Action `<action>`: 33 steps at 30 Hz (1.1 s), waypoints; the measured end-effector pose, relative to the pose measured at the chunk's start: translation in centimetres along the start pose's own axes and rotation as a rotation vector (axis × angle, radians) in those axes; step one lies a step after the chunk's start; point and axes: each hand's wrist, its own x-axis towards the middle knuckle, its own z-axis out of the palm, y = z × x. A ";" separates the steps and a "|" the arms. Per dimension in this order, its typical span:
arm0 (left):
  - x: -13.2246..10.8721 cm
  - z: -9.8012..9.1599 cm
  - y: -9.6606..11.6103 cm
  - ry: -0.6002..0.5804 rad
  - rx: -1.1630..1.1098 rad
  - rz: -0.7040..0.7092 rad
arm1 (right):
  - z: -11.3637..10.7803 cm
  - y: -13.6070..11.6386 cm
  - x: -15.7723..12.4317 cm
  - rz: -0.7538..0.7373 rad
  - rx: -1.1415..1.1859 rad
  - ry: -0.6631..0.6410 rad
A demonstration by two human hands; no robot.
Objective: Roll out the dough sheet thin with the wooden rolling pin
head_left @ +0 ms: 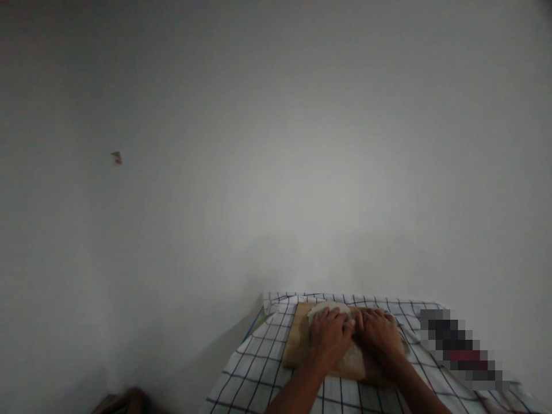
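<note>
Both my hands rest side by side on a pale flattened piece of dough that lies on a rectangular wooden cutting board. My left hand curves over the dough's left part, its fingers pressing in. My right hand grips the right part in the same way, nearly touching my left hand. Much of the dough is hidden under my hands, and its far edge shows above my fingers.
A white cloth with a dark grid check lies under the board. Behind it rises a plain white wall with a small brown mark. A pixelated blurred patch covers something at the right. A brown object sits at the bottom left.
</note>
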 end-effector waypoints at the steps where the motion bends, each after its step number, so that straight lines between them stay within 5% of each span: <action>1: 0.2 0.1 -0.1 -0.004 0.000 0.003 | 0.1 0.0 0.1 -0.004 -0.002 0.009; 33: 8.4 0.5 -2.3 -0.169 0.095 -0.051 | 1.7 1.0 5.7 0.031 -0.063 -0.063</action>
